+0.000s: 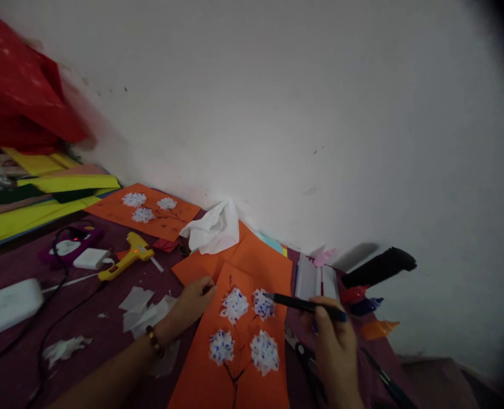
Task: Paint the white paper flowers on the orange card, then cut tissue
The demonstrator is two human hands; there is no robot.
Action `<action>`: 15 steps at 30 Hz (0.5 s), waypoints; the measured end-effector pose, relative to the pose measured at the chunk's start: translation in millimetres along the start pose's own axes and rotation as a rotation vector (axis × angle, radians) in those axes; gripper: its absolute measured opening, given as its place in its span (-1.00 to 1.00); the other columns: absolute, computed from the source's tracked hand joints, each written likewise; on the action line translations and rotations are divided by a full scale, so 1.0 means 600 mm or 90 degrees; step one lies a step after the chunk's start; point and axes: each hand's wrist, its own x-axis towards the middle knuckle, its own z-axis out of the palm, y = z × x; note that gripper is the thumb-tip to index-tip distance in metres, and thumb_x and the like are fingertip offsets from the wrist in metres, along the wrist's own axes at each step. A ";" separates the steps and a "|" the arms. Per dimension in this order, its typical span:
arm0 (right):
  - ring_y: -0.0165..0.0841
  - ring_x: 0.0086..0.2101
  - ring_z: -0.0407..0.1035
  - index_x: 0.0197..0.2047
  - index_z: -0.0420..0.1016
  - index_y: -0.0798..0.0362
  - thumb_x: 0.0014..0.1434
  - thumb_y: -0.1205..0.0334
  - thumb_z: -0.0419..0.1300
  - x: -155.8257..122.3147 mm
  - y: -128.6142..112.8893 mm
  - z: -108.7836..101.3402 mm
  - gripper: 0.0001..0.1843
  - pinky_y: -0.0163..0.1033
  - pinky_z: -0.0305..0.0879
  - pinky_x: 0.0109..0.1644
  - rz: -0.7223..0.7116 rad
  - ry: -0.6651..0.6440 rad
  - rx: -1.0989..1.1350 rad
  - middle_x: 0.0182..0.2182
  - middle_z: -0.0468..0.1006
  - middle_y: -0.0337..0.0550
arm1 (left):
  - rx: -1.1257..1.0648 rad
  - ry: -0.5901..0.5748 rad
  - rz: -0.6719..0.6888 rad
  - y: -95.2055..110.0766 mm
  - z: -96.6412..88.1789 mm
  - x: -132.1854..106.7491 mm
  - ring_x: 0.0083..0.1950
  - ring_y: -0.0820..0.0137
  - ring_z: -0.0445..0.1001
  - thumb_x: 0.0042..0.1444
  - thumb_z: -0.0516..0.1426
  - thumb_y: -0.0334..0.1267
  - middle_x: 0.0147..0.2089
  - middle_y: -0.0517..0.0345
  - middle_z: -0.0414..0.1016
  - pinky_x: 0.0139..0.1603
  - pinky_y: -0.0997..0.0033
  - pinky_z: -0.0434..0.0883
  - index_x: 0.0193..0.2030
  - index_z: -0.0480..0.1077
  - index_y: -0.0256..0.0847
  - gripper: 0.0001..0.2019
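An orange paper sheet (201, 369) lies before me, with drawn dark branches and several white crumpled-paper flowers (264, 352) dotted in blue. My right hand (335, 346) grips a dark marker (303, 304) with a blue end. The marker's tip is at the upper right flower (263, 304); whether it touches cannot be made out. Curled into a loose fist, my left hand (198, 298) rests by the sheet's upper left edge, with a beaded bracelet on its wrist. Scissors (298, 346) lie partly hidden beside my right hand.
A yellow glue gun (126, 258), white paper scraps (145, 312) and a white adapter (92, 258) are on the left. Behind are a second flowered orange sheet (116, 204) and white tissue (215, 227). Paint tubes (379, 329) and a black brush-like object (379, 267) stand right, near the wall.
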 end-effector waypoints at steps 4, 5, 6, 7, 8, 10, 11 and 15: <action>-0.39 -0.56 0.31 -0.26 0.47 0.03 0.18 0.04 0.20 0.021 0.013 0.096 -0.77 -0.30 0.27 -0.48 -0.012 -0.134 0.024 -0.55 0.42 -0.29 | 0.015 0.022 -0.017 0.001 0.005 0.005 -0.41 0.42 0.22 0.05 -0.02 -0.21 -0.50 0.27 0.22 -0.41 0.43 0.09 -0.51 0.17 -0.17 -0.83; -0.39 -0.55 0.31 -0.25 0.46 0.04 0.18 0.03 0.19 0.024 0.023 0.111 -0.76 -0.29 0.27 -0.48 -0.013 -0.143 0.025 -0.55 0.42 -0.30 | 0.018 0.022 -0.023 0.001 0.006 0.006 -0.42 0.42 0.22 0.05 -0.03 -0.22 -0.51 0.27 0.22 -0.41 0.43 0.08 -0.51 0.17 -0.17 -0.84; -0.39 -0.56 0.30 -0.25 0.45 0.04 0.19 0.02 0.19 0.027 0.035 0.124 -0.75 -0.29 0.26 -0.48 -0.013 -0.150 0.025 -0.56 0.40 -0.30 | 0.022 0.021 -0.026 -0.001 0.007 0.006 -0.42 0.43 0.22 0.05 -0.03 -0.23 -0.51 0.27 0.23 -0.41 0.43 0.08 -0.51 0.17 -0.17 -0.84; -0.39 -0.56 0.29 -0.25 0.45 0.05 0.19 0.02 0.18 0.029 0.047 0.134 -0.75 -0.29 0.25 -0.48 -0.010 -0.150 0.025 -0.57 0.39 -0.31 | 0.026 0.018 -0.025 -0.002 0.008 0.006 -0.42 0.43 0.23 0.06 -0.04 -0.24 -0.51 0.28 0.23 -0.41 0.43 0.08 -0.51 0.17 -0.17 -0.84; -0.39 -0.56 0.29 -0.24 0.45 0.05 0.20 0.02 0.17 0.031 0.058 0.142 -0.74 -0.30 0.25 -0.48 -0.006 -0.149 0.025 -0.57 0.39 -0.32 | 0.032 0.016 -0.025 -0.004 0.009 0.007 -0.43 0.43 0.23 0.06 -0.04 -0.25 -0.51 0.28 0.23 -0.42 0.44 0.08 -0.51 0.17 -0.17 -0.84; -0.40 -0.55 0.29 -0.24 0.45 0.06 0.21 0.02 0.16 0.034 0.079 0.153 -0.74 -0.29 0.25 -0.45 -0.007 -0.146 0.020 -0.56 0.40 -0.31 | 0.039 0.012 -0.024 -0.009 0.013 0.007 -0.43 0.43 0.24 0.08 -0.04 -0.26 -0.52 0.28 0.23 -0.42 0.44 0.07 -0.51 0.17 -0.18 -0.83; -0.40 -0.55 0.29 -0.23 0.45 0.06 0.22 0.03 0.16 0.035 0.087 0.157 -0.75 -0.29 0.25 -0.44 -0.011 -0.144 0.018 -0.55 0.41 -0.31 | 0.043 0.011 -0.024 -0.011 0.015 0.007 -0.43 0.43 0.24 0.08 -0.04 -0.26 -0.52 0.28 0.24 -0.42 0.44 0.07 -0.51 0.18 -0.18 -0.83; -0.38 -0.52 0.30 -0.21 0.46 0.06 0.22 0.03 0.17 0.035 0.104 0.164 -0.75 -0.28 0.26 -0.41 -0.010 -0.153 0.014 -0.51 0.43 -0.28 | 0.078 -0.002 -0.031 -0.011 0.018 0.006 -0.43 0.42 0.28 0.10 -0.04 -0.30 -0.49 0.24 0.30 -0.45 0.44 0.05 -0.51 0.16 -0.18 -0.83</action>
